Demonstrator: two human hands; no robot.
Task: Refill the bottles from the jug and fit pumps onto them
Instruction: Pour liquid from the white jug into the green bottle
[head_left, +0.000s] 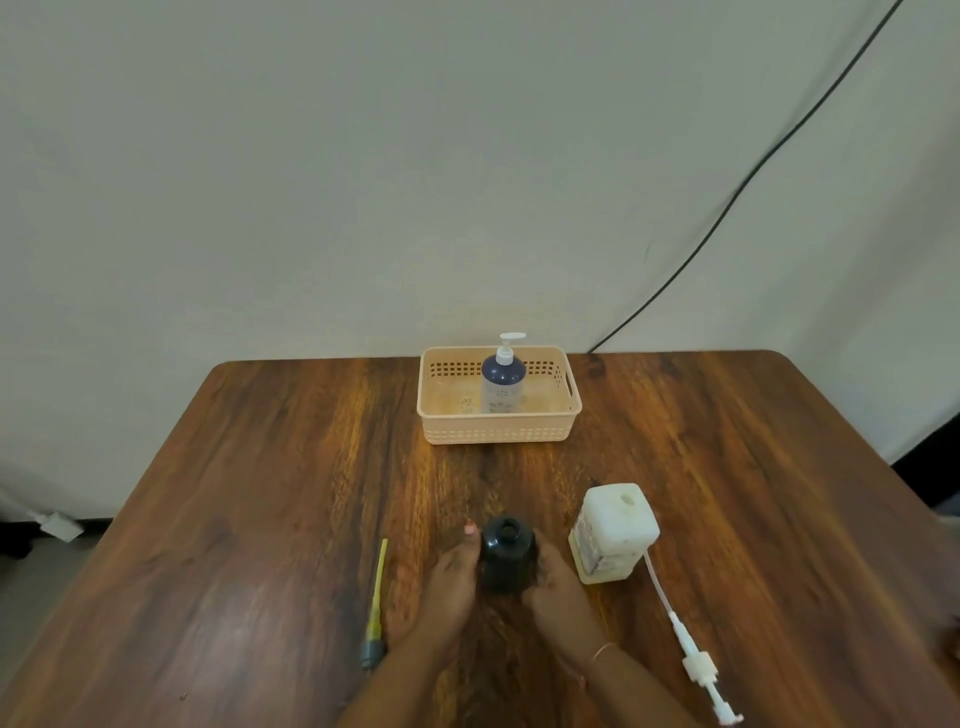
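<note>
No writing can be read: the white jug (613, 532), at lower right of centre, has a label down its side (the print is too small to read), and the blue bottle (503, 384) has only a pale pattern. At bottom centre both hands reach forward and clasp an uncapped dark bottle (506, 553) standing upright on the wooden table (260, 493). The left hand (454, 571) curls round its left side and the right hand (558, 582) round its right. A yellow-tubed pump (376, 608) lies to their left and a white pump (696, 660) at lower right. The blue bottle, with its pump fitted, stands in a peach basket (498, 431) at the far edge. Behind is a pale wall, with a black cable (753, 176) at upper right.
</note>
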